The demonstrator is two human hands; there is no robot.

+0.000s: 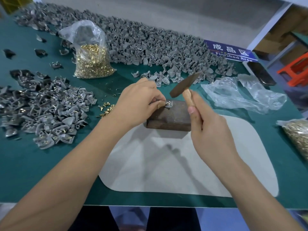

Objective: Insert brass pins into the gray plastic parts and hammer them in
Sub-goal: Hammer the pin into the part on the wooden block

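Head view: the left hand (140, 100) pinches a gray plastic part (167, 104) on a brown block (171, 116). The right hand (210, 129) grips a raised hammer (184, 87). Loose brass pins (107, 110) lie left, beside a heap of parts (41, 112); a pin bag (93, 62) stands farther back on the bench (33, 164).

Hammer head (184, 85): motion-blurred — edges smeared.
Gray part (164, 104): mostly hidden under left hand (138, 104) fingertips.
Right-edge pin bag (295, 135): cut off by frame.
Hammer handle (190, 100): lower length hidden in right hand (210, 130).
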